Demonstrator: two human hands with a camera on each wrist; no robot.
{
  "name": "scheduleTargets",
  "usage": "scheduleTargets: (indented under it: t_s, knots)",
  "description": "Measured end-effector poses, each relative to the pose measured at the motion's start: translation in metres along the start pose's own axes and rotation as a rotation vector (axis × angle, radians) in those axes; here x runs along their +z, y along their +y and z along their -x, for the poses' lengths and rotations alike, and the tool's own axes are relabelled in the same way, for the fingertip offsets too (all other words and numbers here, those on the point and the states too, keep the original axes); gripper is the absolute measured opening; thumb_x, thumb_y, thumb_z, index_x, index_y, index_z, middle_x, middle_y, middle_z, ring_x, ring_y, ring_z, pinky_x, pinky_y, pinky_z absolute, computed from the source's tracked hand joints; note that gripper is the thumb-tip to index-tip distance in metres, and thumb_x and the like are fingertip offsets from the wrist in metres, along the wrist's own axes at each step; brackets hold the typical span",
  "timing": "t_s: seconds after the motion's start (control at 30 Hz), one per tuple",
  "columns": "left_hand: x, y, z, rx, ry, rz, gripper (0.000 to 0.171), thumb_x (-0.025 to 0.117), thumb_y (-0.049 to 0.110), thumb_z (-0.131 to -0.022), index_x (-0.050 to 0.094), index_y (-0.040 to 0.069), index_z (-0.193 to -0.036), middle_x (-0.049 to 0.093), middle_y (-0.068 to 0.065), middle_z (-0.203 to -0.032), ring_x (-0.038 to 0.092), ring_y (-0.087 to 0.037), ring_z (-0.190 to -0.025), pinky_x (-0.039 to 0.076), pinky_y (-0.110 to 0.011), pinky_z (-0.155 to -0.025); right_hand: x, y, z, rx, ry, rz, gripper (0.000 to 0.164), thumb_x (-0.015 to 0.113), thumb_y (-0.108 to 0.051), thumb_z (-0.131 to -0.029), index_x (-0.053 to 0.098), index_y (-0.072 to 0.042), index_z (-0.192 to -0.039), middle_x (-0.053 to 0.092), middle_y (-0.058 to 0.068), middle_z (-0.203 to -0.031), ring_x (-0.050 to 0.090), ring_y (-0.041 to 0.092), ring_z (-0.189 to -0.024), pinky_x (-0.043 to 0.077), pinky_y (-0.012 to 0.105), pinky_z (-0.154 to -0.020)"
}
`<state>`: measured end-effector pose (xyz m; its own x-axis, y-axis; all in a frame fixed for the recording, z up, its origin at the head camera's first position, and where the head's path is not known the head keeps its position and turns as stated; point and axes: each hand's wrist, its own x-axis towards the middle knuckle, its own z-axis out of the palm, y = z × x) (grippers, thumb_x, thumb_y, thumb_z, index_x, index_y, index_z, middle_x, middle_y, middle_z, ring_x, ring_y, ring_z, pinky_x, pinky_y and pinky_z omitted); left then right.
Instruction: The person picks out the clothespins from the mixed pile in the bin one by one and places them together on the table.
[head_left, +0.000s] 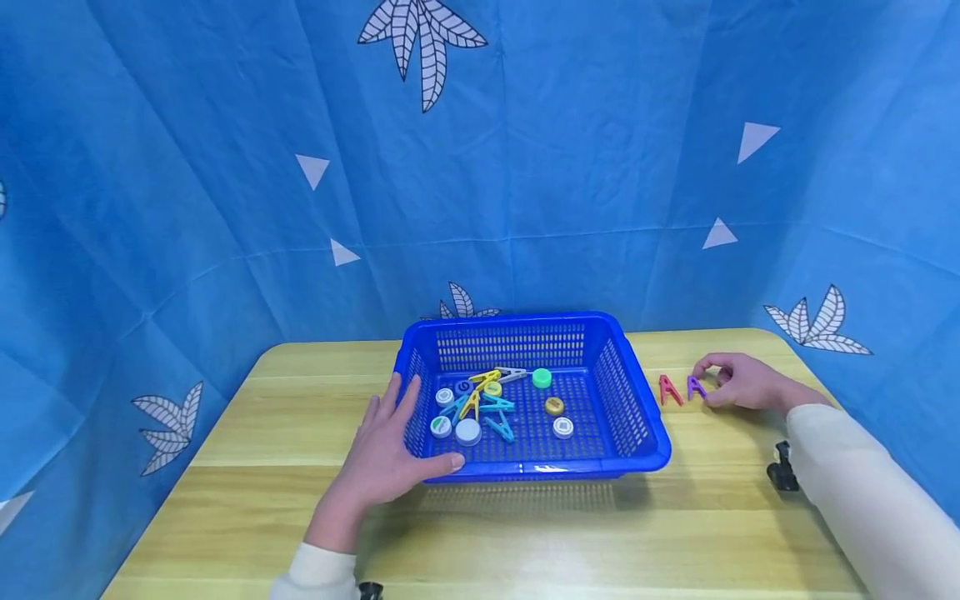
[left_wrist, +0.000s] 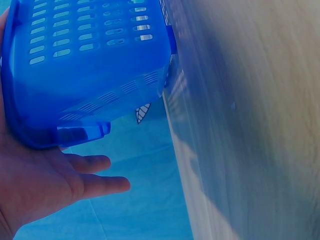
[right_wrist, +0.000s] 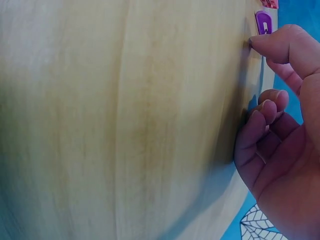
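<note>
My left hand (head_left: pixel 387 450) rests at the left front corner of a blue plastic basket (head_left: pixel 652 462), fingers spread and thumb lying over the front rim. In the left wrist view, two straight fingers (left_wrist: pixel 106 185) reach past the basket's outer wall (left_wrist: pixel 115 70). On the table to the right, my right hand (head_left: pixel 744 384) reaches around a purple clothespin (head_left: pixel 697 387), with thumb and index finger apart on either side. That clothespin (right_wrist: pixel 263 21) lies just beyond the thumb in the right wrist view. Beside it is a red clothespin (head_left: pixel 669 390).
Inside the basket lie several clothespins, among them a yellow one (head_left: pixel 471 406), a light blue one (head_left: pixel 499 428) and a grey one (head_left: pixel 512 374). Several bottle caps are there too, including a green cap (head_left: pixel 542 378). A blue patterned curtain (head_left: pixel 562 167) hangs behind the wooden table (head_left: pixel 300 433).
</note>
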<state>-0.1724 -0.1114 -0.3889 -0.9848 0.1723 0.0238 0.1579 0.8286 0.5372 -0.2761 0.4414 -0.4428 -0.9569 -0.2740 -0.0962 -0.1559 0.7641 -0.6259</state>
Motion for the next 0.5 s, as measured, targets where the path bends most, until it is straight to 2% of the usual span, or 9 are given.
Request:
scheduleTargets:
  t_s: [0.27, 0.5]
  knots:
    - [0.0016, -0.0012, 0.0002, 0.008, 0.011, 0.003, 0.126, 0.076, 0.075, -0.067, 0.013, 0.022, -0.162, 0.000, -0.008, -0.167, -0.002, -0.048, -0.147, 0.014, -0.072, -0.108, -0.0010, 0.0015, -0.0007, -0.035, -0.009, -0.024, 0.045, 0.081, -0.008, -0.076, 0.064, -0.002, -0.117, 0.045, 0.001, -0.071, 0.042, 0.017, -0.063, 0.036, 0.029, -0.057]
    - [0.0033, -0.0014, 0.0006, 0.003, 0.024, 0.000, 0.130, 0.070, 0.084, -0.062, 0.013, 0.023, -0.162, -0.001, -0.006, -0.167, -0.001, -0.047, -0.147, 0.015, -0.072, -0.108, -0.0036, 0.0032, -0.0009, -0.037, -0.029, -0.049, 0.047, 0.081, -0.010, -0.078, 0.062, -0.002, -0.121, 0.046, 0.002, -0.073, 0.043, 0.017, -0.064, 0.038, 0.029, -0.057]
